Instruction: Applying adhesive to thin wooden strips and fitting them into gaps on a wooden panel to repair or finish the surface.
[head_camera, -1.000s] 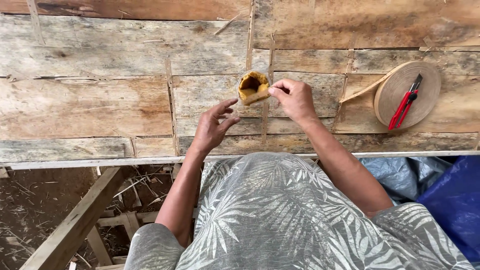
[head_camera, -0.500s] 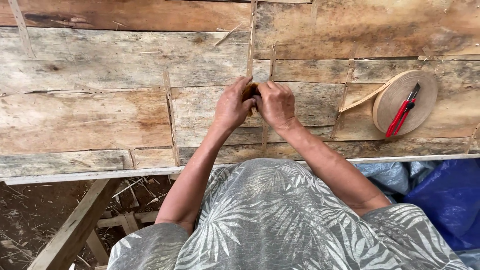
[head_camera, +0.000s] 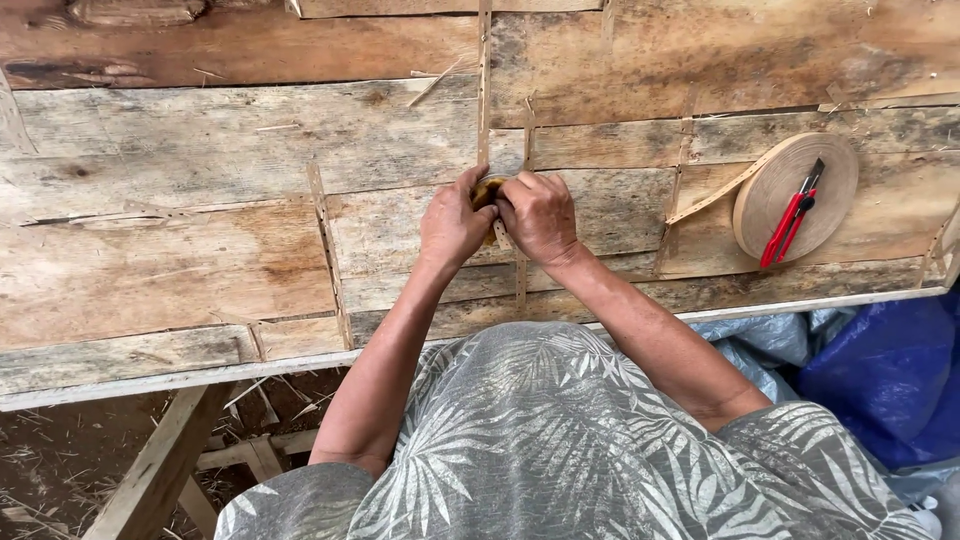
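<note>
Hands meet over the middle of a rough plank table (head_camera: 200, 270), seen from above by the head camera. Left hand (head_camera: 452, 222) and right hand (head_camera: 538, 213) are pressed together, knuckles up, fingers curled in around a small yellow-brown piece (head_camera: 489, 190). Only a sliver of that piece shows between the two thumbs; its shape cannot be told. Both hands are closed on it, left from the left side, right from the right and partly over the top. The piece sits just above the boards, near the centre of the table, beside a thin vertical strip (head_camera: 484, 80) running away from the person.

More thin strips lie flat on the boards: one at left (head_camera: 327, 250), one at right (head_camera: 680, 170).

Well apart to the right, a coil of flat tan tape (head_camera: 795, 195) lies on the table, its loose end trailing left. A red cutter (head_camera: 792, 215) rests on top of the coil, tilted.

Person wears a grey leaf-print shirt (head_camera: 560, 450). Blue tarp (head_camera: 890, 380) sits below the table edge at right. Wooden frame (head_camera: 160, 470) and straw-littered ground show at lower left.
</note>
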